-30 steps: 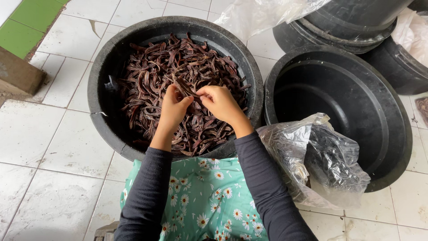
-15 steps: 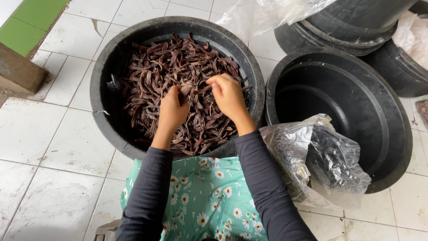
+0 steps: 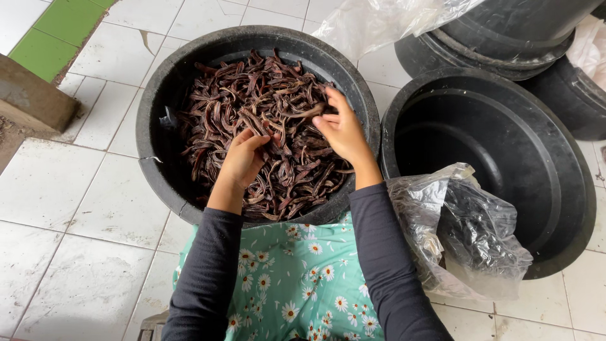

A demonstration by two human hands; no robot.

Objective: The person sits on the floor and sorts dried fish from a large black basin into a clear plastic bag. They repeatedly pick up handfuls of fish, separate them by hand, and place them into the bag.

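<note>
A round black tub (image 3: 158, 107) on the tiled floor is filled with dark brown dried pods (image 3: 240, 107). My left hand (image 3: 242, 161) rests in the pile near the middle, fingers curled on a pod. Over the right part of the pile my right hand (image 3: 341, 129) is raised, its fingers around the end of another pod. Both arms wear dark long sleeves, and a green flowered cloth (image 3: 297, 284) covers my lap below the tub.
An empty black tub (image 3: 505, 151) stands to the right, with a crumpled clear plastic bag (image 3: 461, 233) over its near rim. More stacked black tubs (image 3: 505, 38) and plastic sheeting (image 3: 385, 19) lie behind. A brick-like block (image 3: 35, 95) sits at the far left.
My right hand has moved up and to the right over the pods. My left hand has stayed near the middle of the pile.
</note>
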